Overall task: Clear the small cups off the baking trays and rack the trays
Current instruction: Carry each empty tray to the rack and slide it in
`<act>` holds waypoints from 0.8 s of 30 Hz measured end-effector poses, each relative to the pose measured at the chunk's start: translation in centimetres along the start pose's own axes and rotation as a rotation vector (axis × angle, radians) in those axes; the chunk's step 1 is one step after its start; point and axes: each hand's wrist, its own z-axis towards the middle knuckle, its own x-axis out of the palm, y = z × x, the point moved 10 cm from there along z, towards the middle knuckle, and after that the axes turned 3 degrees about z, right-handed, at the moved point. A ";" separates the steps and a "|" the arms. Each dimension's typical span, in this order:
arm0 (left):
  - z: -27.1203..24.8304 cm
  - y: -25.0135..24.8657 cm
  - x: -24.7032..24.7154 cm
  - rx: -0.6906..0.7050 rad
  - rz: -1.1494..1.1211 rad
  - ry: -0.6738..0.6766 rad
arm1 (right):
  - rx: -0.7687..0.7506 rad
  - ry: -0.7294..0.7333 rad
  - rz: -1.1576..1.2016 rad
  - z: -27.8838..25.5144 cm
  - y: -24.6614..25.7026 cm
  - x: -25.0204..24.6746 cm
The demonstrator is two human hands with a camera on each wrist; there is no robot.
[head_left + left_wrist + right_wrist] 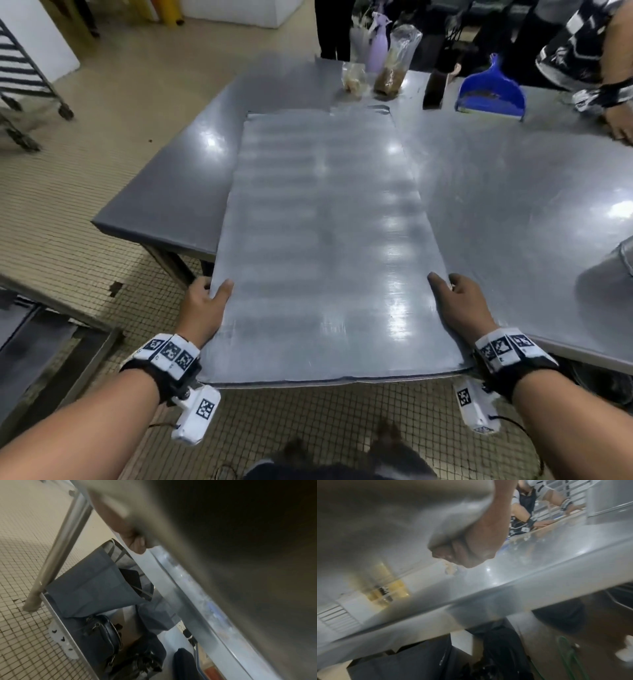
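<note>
A large flat metal baking tray lies lengthwise on the steel table, its near end hanging past the table's front edge. No cups show on it. My left hand grips its left edge near the front corner, thumb on top. My right hand grips the right edge the same way. In the left wrist view my fingers curl under the tray. In the right wrist view my fingers curl under the tray's underside. A wheeled tray rack stands at far left.
At the table's far side sit a blue dustpan, two bags of food and a purple bottle. Another person's hand rests on the table at far right. Bags lie on the shelf beneath the table. A lower bench is at left.
</note>
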 end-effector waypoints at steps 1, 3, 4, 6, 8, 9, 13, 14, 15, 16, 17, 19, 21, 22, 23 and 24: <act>-0.1 0.0 -0.9 -0.004 -0.007 -0.030 | -0.031 0.012 0.003 0.9 1.1 0.2; -0.4 -0.1 -2.9 -0.014 -0.039 -0.103 | -0.121 0.052 0.019 2.4 4.4 0.9; -0.7 -0.2 -4.1 -0.019 -0.057 -0.145 | -0.163 0.072 0.034 3.1 6.4 1.2; -1.7 -0.6 -6.5 -0.036 -0.073 -0.244 | -0.254 0.132 0.077 4.1 11.0 1.8; -3.2 -1.5 -9.1 -0.031 -0.073 -0.364 | -0.344 0.200 0.084 4.6 15.8 2.3; -4.2 -2.0 -10.3 -0.029 -0.077 -0.421 | -0.400 0.233 0.087 4.9 18.1 2.7; -8.8 -3.1 -15.1 -0.076 -0.056 -0.616 | -0.581 0.331 0.119 6.2 25.5 5.4; -10.3 -3.2 -16.3 -0.094 -0.049 -0.669 | -0.619 0.359 0.118 6.0 27.0 6.3; -12.0 -3.2 -17.5 -0.111 -0.044 -0.719 | -0.657 0.392 0.113 5.6 28.6 7.4; -13.8 -3.1 -18.5 -0.134 -0.034 -0.765 | -0.699 0.430 0.107 4.9 30.1 8.5; -15.7 -3.2 -19.5 -0.156 -0.019 -0.805 | -0.735 0.463 0.103 3.9 31.4 9.4; -19.6 -2.9 -21.2 -0.197 0.001 -0.889 | -0.792 0.528 0.114 1.5 33.8 11.2; -23.6 -2.4 -22.5 -0.227 0.008 -0.968 | -0.840 0.613 0.142 -1.2 35.7 12.9; -25.6 -2.1 -23.0 -0.239 0.014 -1.003 | -0.869 0.655 0.138 -2.6 36.4 13.6; -27.5 -1.7 -23.5 -0.246 0.010 -1.032 | -0.904 0.691 0.122 -4.0 37.1 14.4; -29.5 -1.2 -23.7 -0.267 -0.007 -1.055 | -0.938 0.726 0.112 -5.4 37.7 15.1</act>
